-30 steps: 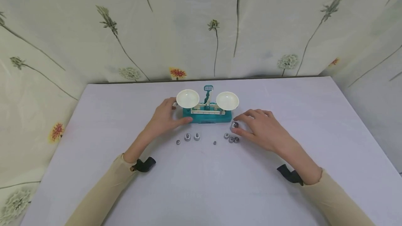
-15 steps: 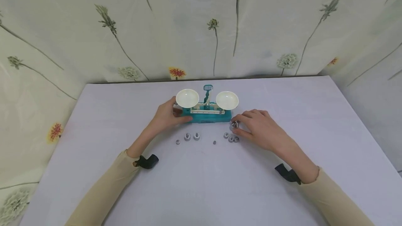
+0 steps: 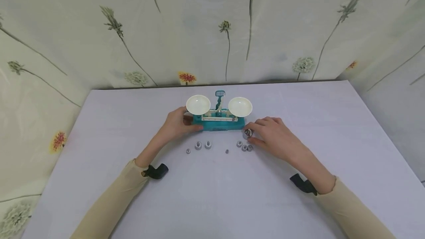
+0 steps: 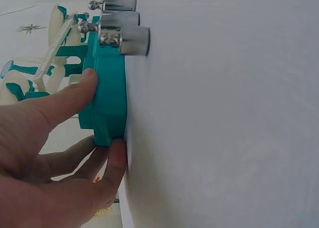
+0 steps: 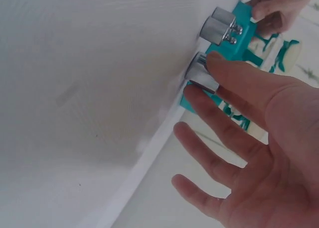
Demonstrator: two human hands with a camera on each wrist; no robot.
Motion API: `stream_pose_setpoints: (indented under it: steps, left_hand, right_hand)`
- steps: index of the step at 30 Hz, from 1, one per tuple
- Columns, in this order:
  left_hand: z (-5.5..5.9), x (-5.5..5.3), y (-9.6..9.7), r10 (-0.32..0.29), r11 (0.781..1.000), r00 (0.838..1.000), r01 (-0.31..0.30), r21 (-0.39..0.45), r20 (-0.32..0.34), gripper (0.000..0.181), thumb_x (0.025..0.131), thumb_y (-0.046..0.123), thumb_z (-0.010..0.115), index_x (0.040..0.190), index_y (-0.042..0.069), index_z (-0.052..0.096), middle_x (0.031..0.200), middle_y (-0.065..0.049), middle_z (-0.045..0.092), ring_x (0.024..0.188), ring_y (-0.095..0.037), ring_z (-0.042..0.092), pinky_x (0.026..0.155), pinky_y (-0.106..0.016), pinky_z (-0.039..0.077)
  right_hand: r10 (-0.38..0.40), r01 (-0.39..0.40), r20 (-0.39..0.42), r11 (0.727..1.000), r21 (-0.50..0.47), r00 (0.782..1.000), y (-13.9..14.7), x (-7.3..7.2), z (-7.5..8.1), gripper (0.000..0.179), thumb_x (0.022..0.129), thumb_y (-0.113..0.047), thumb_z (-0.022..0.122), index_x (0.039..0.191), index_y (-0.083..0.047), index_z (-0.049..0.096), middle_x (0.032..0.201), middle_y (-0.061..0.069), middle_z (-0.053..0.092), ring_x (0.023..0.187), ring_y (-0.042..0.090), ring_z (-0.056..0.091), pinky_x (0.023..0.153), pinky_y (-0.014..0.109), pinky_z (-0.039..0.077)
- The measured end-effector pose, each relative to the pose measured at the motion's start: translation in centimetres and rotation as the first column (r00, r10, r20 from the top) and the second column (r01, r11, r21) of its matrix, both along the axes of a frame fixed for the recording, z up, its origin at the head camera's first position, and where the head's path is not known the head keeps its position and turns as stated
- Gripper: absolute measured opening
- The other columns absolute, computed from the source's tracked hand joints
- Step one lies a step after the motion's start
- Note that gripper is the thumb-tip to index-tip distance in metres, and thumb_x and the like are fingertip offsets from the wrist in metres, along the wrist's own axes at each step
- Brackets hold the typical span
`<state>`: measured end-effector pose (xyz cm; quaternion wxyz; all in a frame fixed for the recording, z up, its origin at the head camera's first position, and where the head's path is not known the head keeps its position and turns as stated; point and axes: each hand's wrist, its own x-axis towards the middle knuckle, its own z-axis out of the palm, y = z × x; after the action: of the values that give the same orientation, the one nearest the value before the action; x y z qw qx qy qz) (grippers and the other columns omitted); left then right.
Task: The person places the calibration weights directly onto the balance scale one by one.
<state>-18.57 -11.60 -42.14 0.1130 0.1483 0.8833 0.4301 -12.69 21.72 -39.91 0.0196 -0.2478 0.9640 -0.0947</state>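
A small teal balance scale [image 3: 219, 125] with two white pans stands at the middle of the table's far part. My left hand [image 3: 176, 123] grips the left end of its base, thumb on the front face and fingers round the end, as the left wrist view shows. At the base's right corner, my right hand [image 3: 277, 139] pinches a large silver balance weight [image 3: 247, 133] between thumb and fingers. Its ring and little fingers spread away from the weight in the right wrist view. Both the left pan [image 3: 198, 104] and the right pan [image 3: 240, 106] hold nothing.
Smaller silver weights stand on the white table [image 3: 212, 194] before the scale: a pair [image 3: 203, 145] at left with a small one [image 3: 188, 151] beside it, a tiny one [image 3: 227, 151] in the middle, and a cluster [image 3: 244, 148] near my right hand. A flowered cloth [image 3: 186, 28] hangs behind.
My left hand has moved in and its fingers have closed round the scale's left end. My right fingers have drawn slightly closer round the large weight. The scale stands where it was.
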Motion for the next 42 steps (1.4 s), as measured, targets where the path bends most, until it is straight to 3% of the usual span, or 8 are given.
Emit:
stream_pose_setpoints:
  steps: [13, 34, 42]
  left_hand:
    - [0.15, -0.22, -0.01, 0.036, 0.999, 0.997, -0.036, 0.000, 0.072, 0.074, 0.089, 0.018, 0.090, 0.152, 0.004, 0.054, 0.148, -0.022, 0.066, 0.130, -0.040, 0.072, 0.111, -0.050, 0.059]
    - [0.32, -0.28, 0.06, 0.052, 0.998, 0.996, -0.051, -0.021, 0.073, 0.075, 0.091, 0.018, 0.088, 0.154, 0.002, 0.050, 0.148, -0.025, 0.065, 0.131, -0.040, 0.071, 0.113, -0.051, 0.057]
    - [0.33, -0.13, 0.17, 0.040, 0.999, 0.996, -0.039, -0.024, 0.077, 0.075, 0.091, 0.017, 0.088, 0.154, 0.003, 0.051, 0.150, -0.024, 0.064, 0.132, -0.040, 0.070, 0.115, -0.051, 0.056]
  right_hand:
    - [0.011, -0.011, -0.010, 1.000, 0.021, 1.000, -0.55, -0.23, 0.01, 0.030, 0.093, -0.023, 0.086, 0.122, -0.020, 0.076, 0.112, 0.004, 0.080, 0.117, 0.034, 0.071, 0.109, 0.067, 0.048]
    - [0.012, -0.012, -0.018, 1.000, 0.022, 1.000, -0.72, -0.53, -0.05, 0.030, 0.094, -0.021, 0.085, 0.123, -0.016, 0.077, 0.112, 0.008, 0.078, 0.116, 0.034, 0.071, 0.112, 0.066, 0.047]
    - [0.016, -0.015, -0.025, 1.000, 0.019, 1.000, -0.79, -0.23, -0.29, 0.029, 0.093, -0.019, 0.085, 0.121, -0.016, 0.077, 0.107, 0.007, 0.077, 0.109, 0.030, 0.072, 0.112, 0.067, 0.047]
